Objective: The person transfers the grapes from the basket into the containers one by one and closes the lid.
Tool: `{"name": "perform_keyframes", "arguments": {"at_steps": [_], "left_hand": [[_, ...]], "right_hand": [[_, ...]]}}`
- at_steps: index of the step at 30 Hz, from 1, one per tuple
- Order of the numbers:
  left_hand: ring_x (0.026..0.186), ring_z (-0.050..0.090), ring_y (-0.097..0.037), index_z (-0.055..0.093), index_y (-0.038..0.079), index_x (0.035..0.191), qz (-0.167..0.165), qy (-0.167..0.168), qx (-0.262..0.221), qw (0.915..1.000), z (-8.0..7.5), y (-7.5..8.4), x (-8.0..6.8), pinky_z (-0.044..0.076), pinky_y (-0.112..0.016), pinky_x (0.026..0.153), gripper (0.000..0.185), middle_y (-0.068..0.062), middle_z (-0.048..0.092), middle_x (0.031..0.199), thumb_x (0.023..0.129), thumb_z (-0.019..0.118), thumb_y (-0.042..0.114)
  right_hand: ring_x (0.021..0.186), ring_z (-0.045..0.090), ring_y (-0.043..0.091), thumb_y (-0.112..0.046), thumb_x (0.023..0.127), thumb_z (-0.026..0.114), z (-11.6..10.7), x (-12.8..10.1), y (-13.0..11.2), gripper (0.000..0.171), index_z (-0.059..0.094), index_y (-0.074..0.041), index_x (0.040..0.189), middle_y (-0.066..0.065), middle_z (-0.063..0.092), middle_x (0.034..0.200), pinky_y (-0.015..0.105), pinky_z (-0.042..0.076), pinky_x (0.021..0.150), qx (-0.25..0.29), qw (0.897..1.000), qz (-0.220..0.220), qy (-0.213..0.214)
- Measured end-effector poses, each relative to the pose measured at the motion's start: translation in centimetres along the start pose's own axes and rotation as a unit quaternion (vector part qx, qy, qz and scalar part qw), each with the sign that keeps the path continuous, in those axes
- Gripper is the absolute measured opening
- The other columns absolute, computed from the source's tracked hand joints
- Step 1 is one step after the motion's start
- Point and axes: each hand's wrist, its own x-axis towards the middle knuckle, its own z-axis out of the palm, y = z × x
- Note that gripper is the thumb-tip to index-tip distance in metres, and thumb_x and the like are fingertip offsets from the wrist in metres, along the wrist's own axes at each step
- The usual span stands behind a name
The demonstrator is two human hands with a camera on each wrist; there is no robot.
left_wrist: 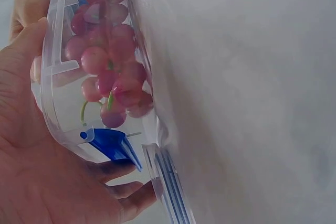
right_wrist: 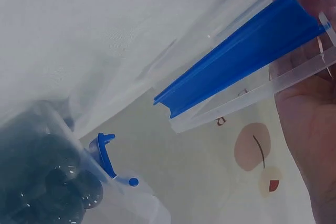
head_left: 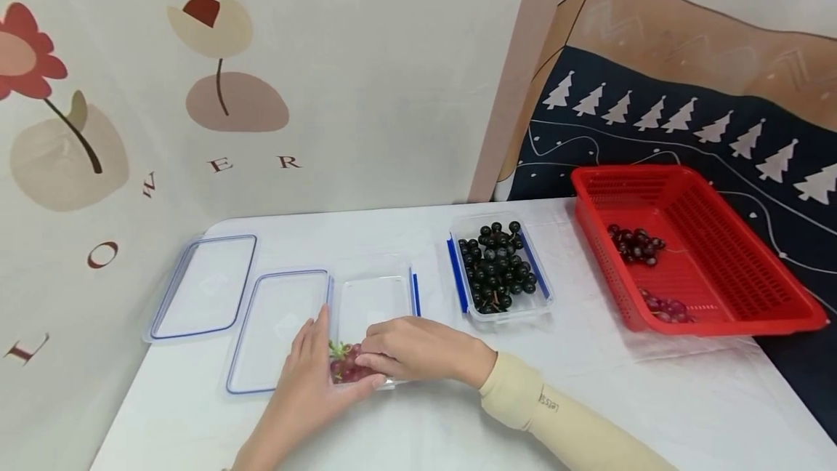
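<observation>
On the white-covered worktop [head_left: 588,391], going from the left: two clear rectangular lids with blue seals lie flat, the far-left lid [head_left: 203,286] and the nearer lid [head_left: 277,329] just beside it, so neither box is closed yet; next comes the clear plastic box with blue side clips [head_left: 374,304], holding one small bunch of pink-red grapes [head_left: 346,365] at its near end, the rest of it bare; the left hand [head_left: 307,384] cups the box's near left corner, palm and thumb against the wall, fingers curled under it in the left wrist view; the right hand [head_left: 415,351] lies over the near right edge with its fingers bent round the rim by the fruit; to the right stands a second clear box filled with dark purple-black grapes [head_left: 500,267], seemingly packed but lidless; at the far right a red perforated plastic basket [head_left: 693,246] holds a small dark bunch [head_left: 634,244] and a few pink-red grapes [head_left: 663,306], so by my judgement sorting is roughly halfway, with lids to follow.

The right fingertips are hidden behind the bunch; whether they pinch a grape cannot be told; the right wrist view is a blur of blue clip and clear wall.
</observation>
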Motion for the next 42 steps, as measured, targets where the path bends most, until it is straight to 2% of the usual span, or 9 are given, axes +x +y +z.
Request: {"name": "perform_keyframes", "arguments": {"at_steps": [6,11,14,17,21,26,29,34,42], "left_hand": [[0.16,0.016,-0.054,0.007,-0.001,0.173,-0.011,0.005,-0.008,0.9999,-0.2,-0.1,-0.2,0.023,-0.078,0.119,0.143,-0.034,0.023,0.173,0.081,0.077,0.084],[0.161,0.015,-0.053,0.008,0.001,0.174,-0.007,0.003,-0.01,0.9999,-0.3,0.2,-0.2,0.024,-0.078,0.119,0.141,-0.034,0.021,0.174,0.082,0.076,0.084],[0.16,0.015,-0.054,0.008,0.001,0.174,0.0,0.0,-0.009,1.0,-0.4,0.2,-0.1,0.024,-0.078,0.118,0.141,-0.035,0.02,0.173,0.082,0.077,0.083],[0.16,0.015,-0.055,0.008,0.0,0.174,0.005,-0.005,-0.012,0.9999,-0.6,0.2,0.1,0.024,-0.078,0.118,0.142,-0.036,0.018,0.173,0.081,0.079,0.082],[0.16,0.013,-0.056,0.006,0.0,0.174,0.004,-0.011,-0.015,0.9998,-0.7,0.2,0.3,0.022,-0.078,0.119,0.144,-0.036,0.016,0.174,0.08,0.08,0.081],[0.161,0.011,-0.056,0.003,0.0,0.174,0.002,-0.016,-0.017,0.9997,-0.7,0.1,0.3,0.019,-0.076,0.12,0.145,-0.035,0.013,0.175,0.081,0.082,0.079],[0.16,0.011,-0.056,0.002,-0.001,0.173,0.007,-0.021,-0.022,0.9995,-0.5,0.1,0.4,0.019,-0.075,0.121,0.145,-0.036,0.013,0.175,0.081,0.082,0.077],[0.161,0.01,-0.055,0.0,0.001,0.174,-0.004,-0.03,-0.035,0.9989,-0.5,0.3,0.6,0.019,-0.074,0.122,0.147,-0.034,0.011,0.176,0.08,0.083,0.078],[0.16,0.013,-0.056,0.002,-0.001,0.173,0.0,-0.016,-0.029,0.9995,-0.5,-0.3,0.7,0.019,-0.074,0.122,0.148,-0.035,0.013,0.175,0.078,0.084,0.079]], "right_hand": [[0.087,0.055,-0.002,-0.02,0.113,0.062,0.1,-0.5,-0.1,0.019,0.08,-0.017,0.108,-0.01,0.068,0.103,0.014,0.046,0.086,-0.029,0.999,0.0,0.03],[0.108,0.063,0.007,-0.017,0.11,0.064,0.1,-1.3,0.1,0.016,0.077,-0.015,0.12,-0.005,0.071,0.116,0.029,0.047,0.103,-0.043,0.996,0.01,0.082],[0.124,0.063,0.012,-0.023,0.109,0.066,-0.1,-1.9,0.2,0.027,0.072,-0.012,0.133,-0.002,0.069,0.129,0.037,0.043,0.114,-0.034,0.994,0.029,0.099],[0.136,0.057,0.015,-0.033,0.108,0.068,-0.5,-2.5,0.2,0.044,0.064,-0.01,0.146,-0.001,0.064,0.144,0.04,0.04,0.119,-0.021,0.993,0.056,0.097],[0.143,0.052,0.02,-0.042,0.107,0.068,-1.3,-3.4,0.1,0.06,0.053,-0.015,0.159,-0.002,0.053,0.159,0.045,0.042,0.119,-0.002,0.99,0.101,0.093],[0.147,0.05,0.024,-0.051,0.105,0.069,-2.5,-4.7,0.3,0.071,0.046,-0.019,0.165,-0.002,0.046,0.167,0.052,0.045,0.117,0.012,0.986,0.133,0.104],[0.147,0.05,0.026,-0.049,0.105,0.071,-3.5,-5.9,0.5,0.073,0.046,-0.016,0.165,0.002,0.046,0.167,0.053,0.046,0.116,0.006,0.983,0.135,0.124],[0.143,0.054,0.025,-0.046,0.103,0.074,-5.3,-7.8,1.1,0.073,0.048,-0.014,0.163,0.002,0.048,0.165,0.053,0.048,0.114,-0.015,0.976,0.146,0.16],[0.148,0.049,0.028,-0.043,0.103,0.075,-6.8,-10.2,2.0,0.071,0.049,-0.016,0.163,0.002,0.046,0.165,0.058,0.047,0.115,-0.007,0.966,0.188,0.176]]}}
